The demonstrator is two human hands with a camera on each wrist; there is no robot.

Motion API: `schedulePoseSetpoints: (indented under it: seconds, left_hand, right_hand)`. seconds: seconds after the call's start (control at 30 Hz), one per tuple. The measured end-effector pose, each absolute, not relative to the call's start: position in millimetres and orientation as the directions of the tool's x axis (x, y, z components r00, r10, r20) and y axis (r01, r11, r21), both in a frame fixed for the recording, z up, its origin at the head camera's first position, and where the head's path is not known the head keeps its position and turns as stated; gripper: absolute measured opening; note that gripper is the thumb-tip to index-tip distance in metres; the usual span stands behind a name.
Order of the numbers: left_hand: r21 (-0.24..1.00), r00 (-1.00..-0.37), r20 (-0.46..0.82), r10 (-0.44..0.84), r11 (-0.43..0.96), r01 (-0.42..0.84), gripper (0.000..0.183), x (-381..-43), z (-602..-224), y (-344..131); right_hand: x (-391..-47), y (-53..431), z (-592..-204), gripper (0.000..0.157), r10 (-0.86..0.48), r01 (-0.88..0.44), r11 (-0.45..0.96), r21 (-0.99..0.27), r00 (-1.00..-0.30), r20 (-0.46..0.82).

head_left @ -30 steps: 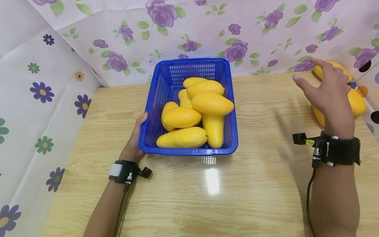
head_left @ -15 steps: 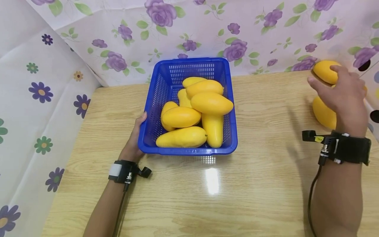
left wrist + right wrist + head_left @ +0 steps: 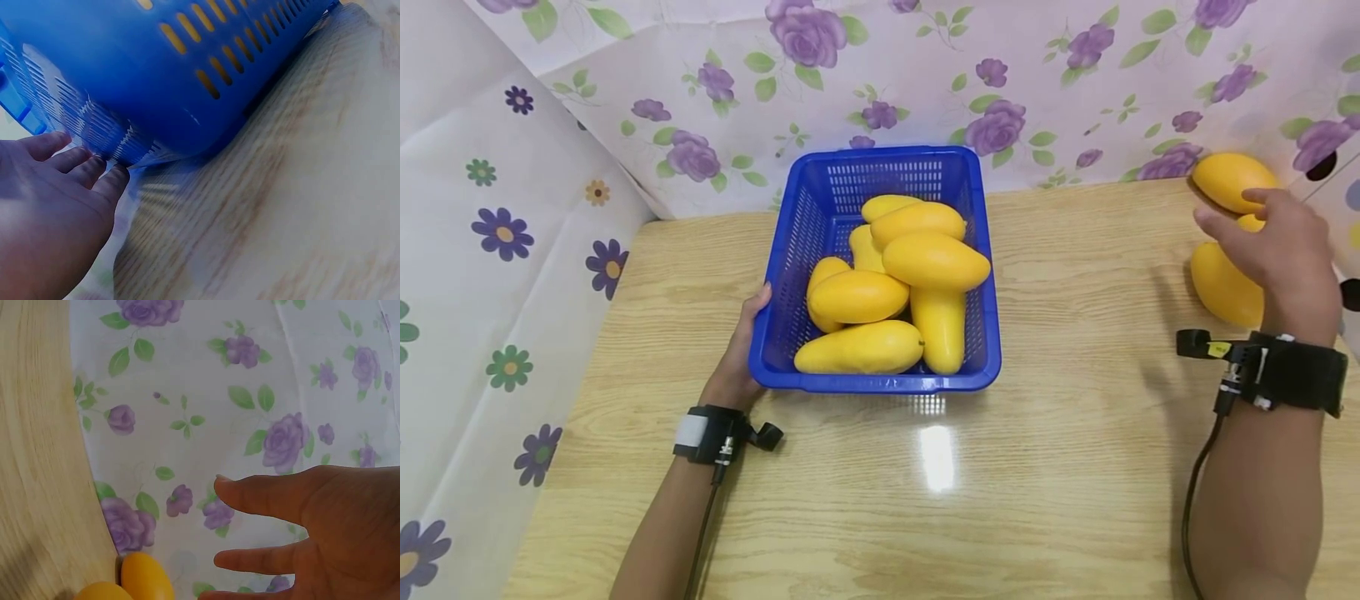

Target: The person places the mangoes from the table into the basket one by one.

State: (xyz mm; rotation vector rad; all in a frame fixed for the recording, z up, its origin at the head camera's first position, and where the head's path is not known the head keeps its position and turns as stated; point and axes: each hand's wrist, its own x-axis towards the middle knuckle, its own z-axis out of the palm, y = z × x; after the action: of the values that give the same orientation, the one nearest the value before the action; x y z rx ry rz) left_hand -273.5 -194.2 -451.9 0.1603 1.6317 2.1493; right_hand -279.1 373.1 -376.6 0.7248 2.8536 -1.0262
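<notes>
A blue plastic basket [image 3: 880,383] stands mid-table in the head view, with several yellow mangoes [image 3: 936,262] piled inside. My left hand [image 3: 736,358] lies along its left wall; in the left wrist view those fingers [image 3: 78,165] look fairly straight and touch the slotted side. Above the far right corner hovers my right hand [image 3: 1281,246], thumb and fingers spread, holding nothing. Under and around it lie a back mango [image 3: 1232,181], a nearer mango [image 3: 1223,287], and yellow fruit between them, mostly hidden by the hand.
The wood-grain table [image 3: 1045,467] runs back to a flowered cloth wall [image 3: 925,92]. Another flowered sheet [image 3: 497,275] hangs along the left side. A cable [image 3: 1191,492] trails from the right wrist's camera strap.
My right hand has moved right and slightly lower over the loose mangoes, uncovering the back one and more of the nearer one. The left hand and basket have stayed put.
</notes>
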Motion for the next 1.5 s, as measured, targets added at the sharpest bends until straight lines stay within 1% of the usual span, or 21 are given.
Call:
schedulePoseSetpoints:
  seconds: [0.17, 0.57, 0.83, 1.13, 1.33, 1.5]
  left_hand:
    - [0.940, -0.901, -0.177, 0.396, -0.205, -0.274, 0.067, -273, -452, -194]
    - [0.941, -0.904, -0.170, 0.392, -0.207, -0.267, 0.066, -273, -453, -195]
    - [0.939, -0.904, -0.182, 0.387, -0.204, -0.277, 0.067, -274, -453, -195]
    - [0.937, -0.902, -0.161, 0.401, -0.226, -0.268, 0.067, -274, -454, -195]
    - [0.941, -0.903, -0.155, 0.401, -0.219, -0.258, 0.066, -274, -454, -195]
    - [0.942, -0.904, -0.156, 0.398, -0.215, -0.257, 0.067, -274, -454, -195]
  right_hand:
    - [-280, 376, -379, 0.101, 0.405, 0.450, 0.704, -0.550, -0.890, -0.210]
    - [-281, 385, -387, 0.107, 0.369, 0.459, 0.728, -0.510, -0.889, -0.273]
    - [-283, 390, -394, 0.105, 0.329, 0.428, 0.766, -0.479, -0.902, -0.280]
    - [-283, 394, -401, 0.106, 0.304, 0.411, 0.804, -0.429, -0.905, -0.297]
    - [-284, 394, -405, 0.106, 0.326, 0.454, 0.790, -0.412, -0.880, -0.345]
    - [-285, 394, -408, 0.106, 0.330, 0.464, 0.782, -0.415, -0.875, -0.355]
